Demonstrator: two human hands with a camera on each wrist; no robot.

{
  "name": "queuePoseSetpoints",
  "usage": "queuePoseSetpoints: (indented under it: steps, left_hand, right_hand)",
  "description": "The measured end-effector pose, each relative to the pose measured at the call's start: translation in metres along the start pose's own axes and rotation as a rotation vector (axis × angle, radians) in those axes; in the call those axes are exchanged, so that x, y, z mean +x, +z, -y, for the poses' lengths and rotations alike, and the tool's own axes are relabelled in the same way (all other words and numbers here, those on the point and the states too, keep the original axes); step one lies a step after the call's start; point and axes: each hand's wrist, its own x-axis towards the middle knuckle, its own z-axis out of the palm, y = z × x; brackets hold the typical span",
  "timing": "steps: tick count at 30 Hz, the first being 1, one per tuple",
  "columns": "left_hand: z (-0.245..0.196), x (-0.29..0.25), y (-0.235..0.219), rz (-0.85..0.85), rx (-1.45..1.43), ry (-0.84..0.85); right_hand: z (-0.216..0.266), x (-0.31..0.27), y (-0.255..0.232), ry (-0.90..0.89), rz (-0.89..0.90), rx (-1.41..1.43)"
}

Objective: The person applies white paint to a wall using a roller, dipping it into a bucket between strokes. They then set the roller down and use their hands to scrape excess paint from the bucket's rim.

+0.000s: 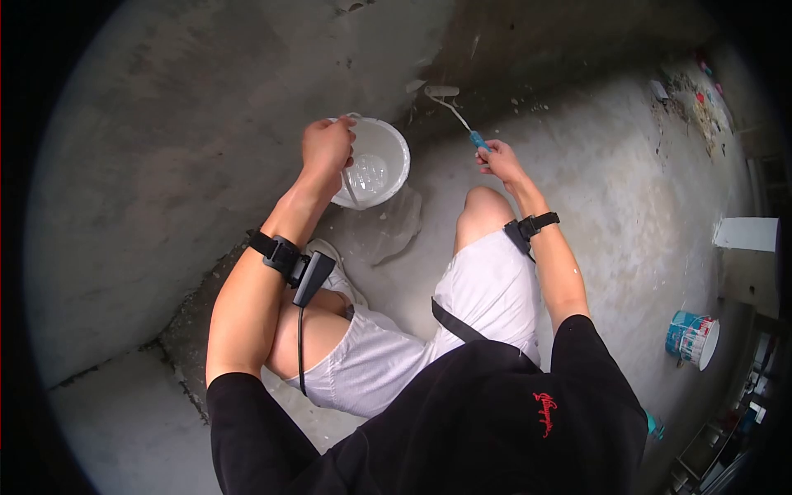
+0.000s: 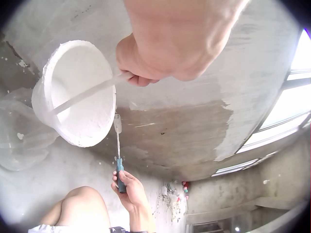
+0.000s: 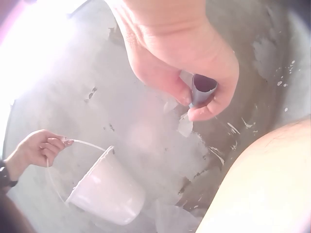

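My left hand (image 1: 327, 151) grips the handle (image 2: 92, 92) of a white bucket (image 1: 394, 153), its fingers curled round it. The bucket hangs tilted, with its mouth toward me and a wet, pale coating inside. In my right hand (image 1: 502, 161) is a small paint roller (image 1: 443, 91), held by its blue handle (image 1: 479, 140). The roller head lies near the foot of the wall, to the right of the bucket. From the right wrist view only the hollow end of the roller handle (image 3: 204, 83) shows between thumb and fingers; the head is hidden.
A clear plastic sheet (image 1: 396, 227) lies on the floor below the bucket. The grey wall (image 1: 165, 165) rises ahead, with a darker patch (image 2: 175, 128). A blue-and-white paint bucket (image 1: 693, 339) stands at the right. Debris (image 1: 697, 111) lies farther off along the wall.
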Motion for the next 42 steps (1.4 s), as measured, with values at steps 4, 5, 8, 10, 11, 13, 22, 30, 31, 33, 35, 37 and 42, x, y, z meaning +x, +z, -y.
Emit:
queuePoseSetpoints:
  steps: [4, 5, 8, 10, 11, 13, 22, 30, 31, 33, 35, 37, 42]
  left_hand:
    - [-0.003, -0.005, -0.001, 0.019, -0.018, -0.019]
    - [-0.003, -0.005, -0.001, 0.030, -0.030, -0.021]
    - [-0.002, -0.005, -0.005, 0.047, -0.030, -0.034]
    - [-0.002, -0.006, -0.005, 0.064, -0.031, -0.045]
    - [-0.002, -0.006, -0.005, 0.085, -0.033, -0.053]
    - [0.001, -0.007, -0.007, 0.094, -0.037, -0.063]
    - [-0.004, -0.007, -0.006, 0.102, -0.059, -0.064]
    - [-0.001, -0.005, -0.007, 0.112, -0.051, -0.064]
    - [-0.002, -0.005, -0.006, 0.117, -0.053, -0.065]
    - [-0.001, -0.005, -0.006, 0.123, -0.055, -0.064]
    - [-0.001, -0.004, -0.006, 0.145, -0.077, -0.068]
    - [-0.003, -0.006, -0.007, 0.126, -0.057, -0.059]
    - [-0.006, -0.007, -0.004, 0.116, -0.051, -0.043]
  right_hand:
    - [-0.003, 0.018, 0.002, -0.035, -0.015, -0.053]
    - [-0.006, 0.023, 0.002, -0.068, -0.022, -0.055]
    - [-0.013, 0.035, 0.003, -0.131, -0.027, -0.059]
    - [-0.017, 0.043, 0.003, -0.159, -0.023, -0.061]
    - [-0.019, 0.046, 0.003, -0.146, -0.015, -0.102]
    - [-0.023, 0.049, 0.002, -0.130, -0.013, -0.139]
    - [-0.052, 0.070, -0.006, -0.263, -0.113, -0.135]
    - [-0.023, 0.047, 0.001, -0.506, -0.320, -0.273]
    - [-0.014, 0.042, 0.002, -0.506, -0.320, -0.272]
    - [-0.002, 0.034, 0.002, -0.566, -0.323, -0.348]
    - [0.001, 0.031, 0.000, -0.540, -0.312, -0.396]
    - [0.002, 0.032, 0.002, -0.518, -0.303, -0.443]
    - [0.002, 0.026, 0.001, -0.478, -0.277, -0.616]
